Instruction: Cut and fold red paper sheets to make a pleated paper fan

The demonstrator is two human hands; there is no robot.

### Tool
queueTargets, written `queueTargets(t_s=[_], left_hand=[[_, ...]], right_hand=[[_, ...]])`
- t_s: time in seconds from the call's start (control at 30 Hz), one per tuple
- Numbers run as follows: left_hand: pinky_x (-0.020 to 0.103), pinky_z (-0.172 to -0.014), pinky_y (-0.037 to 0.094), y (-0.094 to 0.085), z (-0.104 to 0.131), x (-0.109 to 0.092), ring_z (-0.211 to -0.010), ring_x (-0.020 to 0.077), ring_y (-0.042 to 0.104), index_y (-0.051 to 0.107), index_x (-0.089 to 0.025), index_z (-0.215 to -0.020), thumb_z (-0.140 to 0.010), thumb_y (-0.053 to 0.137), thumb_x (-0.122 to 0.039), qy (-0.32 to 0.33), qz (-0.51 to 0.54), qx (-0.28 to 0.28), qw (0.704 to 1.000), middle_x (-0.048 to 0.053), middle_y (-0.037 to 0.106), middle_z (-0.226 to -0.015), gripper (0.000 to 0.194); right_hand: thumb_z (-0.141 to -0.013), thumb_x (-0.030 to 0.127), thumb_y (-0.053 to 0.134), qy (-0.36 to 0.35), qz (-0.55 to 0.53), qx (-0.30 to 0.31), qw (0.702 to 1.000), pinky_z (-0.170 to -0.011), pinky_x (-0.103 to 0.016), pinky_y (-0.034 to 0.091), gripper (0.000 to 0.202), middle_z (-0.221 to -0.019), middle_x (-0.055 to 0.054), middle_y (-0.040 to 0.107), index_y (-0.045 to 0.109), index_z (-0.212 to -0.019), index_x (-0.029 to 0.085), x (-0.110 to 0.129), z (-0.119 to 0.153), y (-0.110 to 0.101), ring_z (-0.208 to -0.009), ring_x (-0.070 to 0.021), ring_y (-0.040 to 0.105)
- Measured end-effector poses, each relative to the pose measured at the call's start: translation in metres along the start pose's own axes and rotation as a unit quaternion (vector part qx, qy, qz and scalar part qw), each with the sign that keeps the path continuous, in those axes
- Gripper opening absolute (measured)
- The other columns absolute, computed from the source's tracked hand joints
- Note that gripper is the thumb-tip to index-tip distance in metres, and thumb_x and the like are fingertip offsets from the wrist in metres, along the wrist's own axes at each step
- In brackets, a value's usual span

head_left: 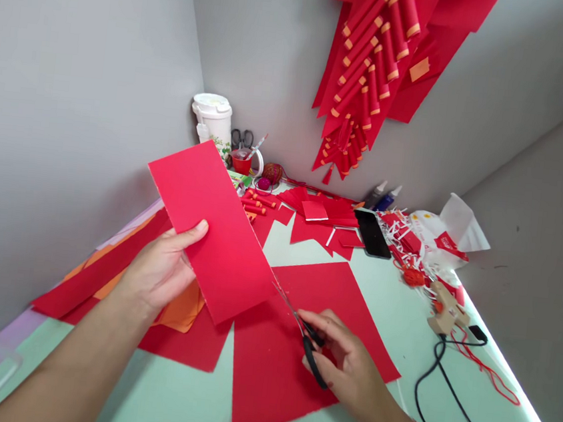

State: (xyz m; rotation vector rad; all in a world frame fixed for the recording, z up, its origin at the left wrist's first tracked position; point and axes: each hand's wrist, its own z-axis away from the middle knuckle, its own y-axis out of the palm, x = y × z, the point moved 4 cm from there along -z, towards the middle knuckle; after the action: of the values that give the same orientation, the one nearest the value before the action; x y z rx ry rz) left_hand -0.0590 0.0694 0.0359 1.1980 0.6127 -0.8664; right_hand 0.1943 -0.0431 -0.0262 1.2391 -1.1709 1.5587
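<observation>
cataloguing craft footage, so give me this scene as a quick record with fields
left hand: holds a rectangular red card, thumb on its upper face
right hand: grips black-handled scissors
blades: tips by the card's corner nearest the right hand; contact unclear
beneath: large red sheet on a pale green tabletop
back left: white lidded cup
back right: black smartphone
far right: beige glue gun, black cord
wall: red firecracker decoration, orange-ended rolls
</observation>
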Motion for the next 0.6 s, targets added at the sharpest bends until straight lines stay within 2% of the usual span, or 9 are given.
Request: queueTargets(t_s=[0.2,0.43,0.6], left_hand=[[0.036,-0.093,0.055,-0.001,0.000,0.004,-0.093,0.0200,0.071,0.066,-0.018,-0.115,-0.084,0.067,-0.013,-0.024,0.003,-0.002,1.000,0.004,0.074,-0.112,0.031],[0.039,-0.090,0.057,-0.008,-0.008,0.008,-0.095,0.0215,0.071,0.067,-0.018,-0.115,-0.083,0.067,-0.015,-0.008,-0.001,-0.005,1.000,0.008,0.072,-0.117,0.032],[0.038,-0.085,0.060,-0.008,-0.009,0.009,-0.091,0.0200,0.072,0.069,-0.017,-0.111,-0.084,0.066,-0.012,-0.001,0.006,-0.005,1.000,0.006,0.075,-0.109,0.028]], right_hand=[[-0.083,0.007,0.056,-0.011,0.013,-0.006,1.000,-0.079,-0.026,0.046,0.052,-0.096,-0.001,0.047,0.059,-0.128,0.032,-0.002,0.000,0.001,-0.085,-0.0148,0.052],[-0.082,0.007,0.058,-0.021,0.011,0.002,1.000,-0.079,-0.025,0.045,0.052,-0.095,-0.001,0.047,0.060,-0.127,0.033,-0.003,0.001,0.001,-0.084,-0.0143,0.051],[-0.083,0.008,0.058,-0.031,0.011,-0.002,0.999,-0.079,-0.025,0.045,0.052,-0.095,0.000,0.047,0.059,-0.128,0.034,-0.004,0.000,0.001,-0.084,-0.0142,0.051]])
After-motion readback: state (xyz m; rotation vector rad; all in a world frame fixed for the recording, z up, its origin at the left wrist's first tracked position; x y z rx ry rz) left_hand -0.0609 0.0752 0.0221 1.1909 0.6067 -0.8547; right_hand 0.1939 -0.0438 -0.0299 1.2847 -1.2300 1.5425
